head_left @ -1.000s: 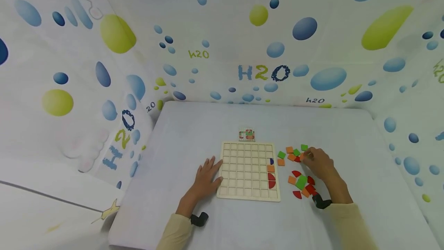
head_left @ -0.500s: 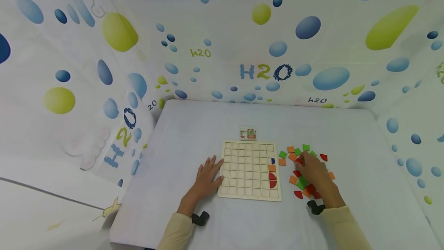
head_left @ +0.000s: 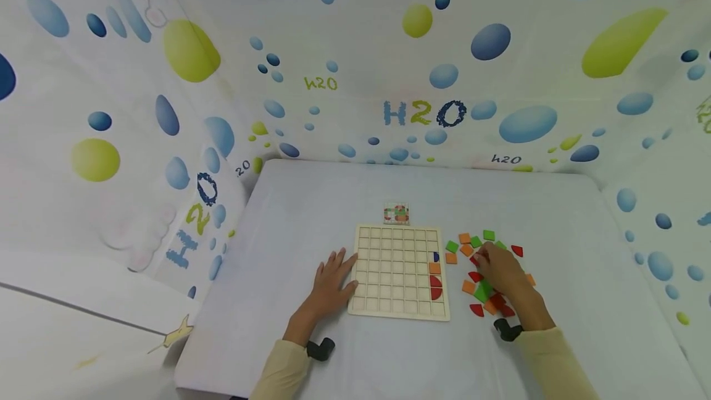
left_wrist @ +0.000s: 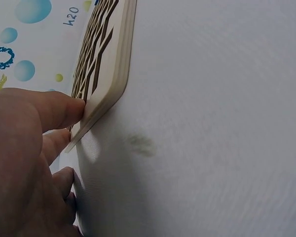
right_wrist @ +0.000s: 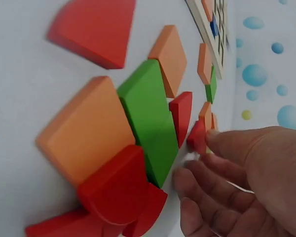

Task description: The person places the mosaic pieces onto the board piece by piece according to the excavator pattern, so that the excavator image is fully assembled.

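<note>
My left hand (head_left: 329, 286) lies with spread fingers at the left edge of a wooden grid board (head_left: 389, 308); in the left wrist view its fingertips touch the board's rim (left_wrist: 119, 74). In the board's right column sit a small blue piece (head_left: 436, 257), an orange square (head_left: 434, 268) and two red quarter-circle tiles (head_left: 436, 287). To the right, my right hand (head_left: 502, 270) bends over loose tiles. Its thumb and fingers pinch a red tile (right_wrist: 197, 136), whose far side is partly hidden by the hand.
Loose green (head_left: 489, 234), orange (head_left: 468, 287) and red tiles (head_left: 476, 310) lie around my right hand, some overlapping. A small patterned card (head_left: 397, 213) lies behind the board. White cloth (head_left: 300, 202) covers the table, with a printed curtain (head_left: 355, 29) behind.
My right hand has moved left and slightly nearer, from an orange tile to a red one, uncovering green and red tiles at the pile's right. My left hand stays at the board.
</note>
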Motion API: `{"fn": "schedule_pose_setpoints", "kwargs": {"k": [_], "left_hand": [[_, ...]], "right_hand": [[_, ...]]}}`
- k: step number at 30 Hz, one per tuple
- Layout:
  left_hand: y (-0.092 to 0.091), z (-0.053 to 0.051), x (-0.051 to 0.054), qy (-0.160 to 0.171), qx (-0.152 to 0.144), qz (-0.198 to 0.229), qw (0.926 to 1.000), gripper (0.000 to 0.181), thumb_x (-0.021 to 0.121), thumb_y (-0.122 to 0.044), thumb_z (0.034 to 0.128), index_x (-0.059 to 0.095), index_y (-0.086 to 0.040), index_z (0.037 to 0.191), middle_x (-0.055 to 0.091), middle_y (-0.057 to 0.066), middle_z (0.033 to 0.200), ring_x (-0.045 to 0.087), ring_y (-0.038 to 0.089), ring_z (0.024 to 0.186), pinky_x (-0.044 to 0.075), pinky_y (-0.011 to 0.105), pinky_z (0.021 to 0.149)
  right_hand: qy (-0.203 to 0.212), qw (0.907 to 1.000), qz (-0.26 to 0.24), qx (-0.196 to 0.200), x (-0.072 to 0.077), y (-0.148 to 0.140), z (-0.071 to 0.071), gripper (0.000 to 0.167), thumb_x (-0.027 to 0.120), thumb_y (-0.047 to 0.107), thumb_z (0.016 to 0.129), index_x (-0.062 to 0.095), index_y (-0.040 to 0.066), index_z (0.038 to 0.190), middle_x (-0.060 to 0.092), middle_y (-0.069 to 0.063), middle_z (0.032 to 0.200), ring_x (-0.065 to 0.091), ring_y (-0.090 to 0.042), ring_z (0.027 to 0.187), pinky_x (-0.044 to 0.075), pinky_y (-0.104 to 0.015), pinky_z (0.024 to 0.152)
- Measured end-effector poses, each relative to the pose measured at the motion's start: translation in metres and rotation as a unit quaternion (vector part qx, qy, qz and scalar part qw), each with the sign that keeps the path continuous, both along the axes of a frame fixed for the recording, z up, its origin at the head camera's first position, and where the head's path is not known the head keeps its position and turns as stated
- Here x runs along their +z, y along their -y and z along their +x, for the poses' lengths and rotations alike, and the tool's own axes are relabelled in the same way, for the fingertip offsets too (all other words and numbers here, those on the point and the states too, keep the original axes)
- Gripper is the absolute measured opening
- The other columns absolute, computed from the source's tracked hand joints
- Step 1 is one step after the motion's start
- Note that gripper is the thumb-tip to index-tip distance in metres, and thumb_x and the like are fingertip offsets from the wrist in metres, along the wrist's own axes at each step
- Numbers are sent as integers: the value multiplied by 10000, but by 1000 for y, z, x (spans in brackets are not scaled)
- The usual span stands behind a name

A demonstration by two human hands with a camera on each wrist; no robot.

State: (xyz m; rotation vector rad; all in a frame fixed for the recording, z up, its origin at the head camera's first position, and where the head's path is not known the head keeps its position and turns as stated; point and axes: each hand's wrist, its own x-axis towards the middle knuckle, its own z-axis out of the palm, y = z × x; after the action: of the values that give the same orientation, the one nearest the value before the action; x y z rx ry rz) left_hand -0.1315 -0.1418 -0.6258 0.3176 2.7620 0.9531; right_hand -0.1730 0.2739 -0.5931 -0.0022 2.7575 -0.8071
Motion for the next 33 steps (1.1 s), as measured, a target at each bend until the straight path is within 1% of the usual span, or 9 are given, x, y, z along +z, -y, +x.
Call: {"fn": "schedule_pose_setpoints", "kwargs": {"k": [3,5,8,11,17,20,24,33], "left_hand": [[1,0,0,-51,1,-32,10000,622,584,-238,1052,399,-138,1637,232,203,1737,146,457,1614,104,706,1251],[1,0,1,-55,-8,-29,10000,622,584,-238,1052,400,-134,1637,231,206,1736,146,458,1613,105,707,1250],[1,0,2,-79,-27,18,10000,622,590,-228,1045,410,-121,1630,238,219,1730,153,471,1608,108,718,1242],[1,1,2,-89,-39,65,9999,620,593,-218,1041,415,-110,1625,241,229,1727,158,480,1604,107,724,1237],[1,0,3,-89,-46,42,9999,623,589,-230,1048,405,-128,1634,233,216,1733,153,470,1609,104,713,1244],[1,1,3,-122,-54,86,9999,622,600,-215,1039,417,-117,1625,245,229,1726,165,485,1601,111,727,1235],[1,1,4,-76,-68,51,9999,624,596,-224,1044,410,-126,1631,235,223,1730,154,477,1606,105,719,1241],[0,1,3,-158,-32,103,9998,610,594,-203,1038,430,-105,1618,260,236,1719,175,489,1597,120,731,1231]], "right_hand": [[-93,9999,-15,-61,-4,2,1,351,670,205,1041,583,-44,1272,609,-171,1036,578,-271,870,553,-343,702],[-220,9998,24,-11,-7,5,1,376,702,193,1023,579,-43,1289,584,-197,1092,574,-287,912,584,-380,752],[-413,9991,63,82,-11,7,2,362,715,147,1011,575,-41,1287,551,-230,1161,573,-305,952,608,-454,854],[-512,9986,74,88,-13,8,3,352,700,114,1014,562,-51,1294,539,-251,1181,576,-319,963,594,-508,908],[-498,9987,87,43,-14,9,5,352,660,96,1032,542,-74,1317,519,-276,1228,587,-352,1000,566,-541,958],[-480,9988,93,6,-15,9,6,358,659,96,1035,541,-70,1329,517,-273,1244,592,-363,1028,562,-548,980],[-524,9986,85,-72,-17,10,6,381,663,93,1034,526,-75,1347,522,-273,1241,590,-373,1045,559,-557,995],[-651,9978,121,-65,-20,11,6,346,657,71,1031,540,-83,1319,533,-292,1240,590,-395,1074,545,-574,1012]]}}
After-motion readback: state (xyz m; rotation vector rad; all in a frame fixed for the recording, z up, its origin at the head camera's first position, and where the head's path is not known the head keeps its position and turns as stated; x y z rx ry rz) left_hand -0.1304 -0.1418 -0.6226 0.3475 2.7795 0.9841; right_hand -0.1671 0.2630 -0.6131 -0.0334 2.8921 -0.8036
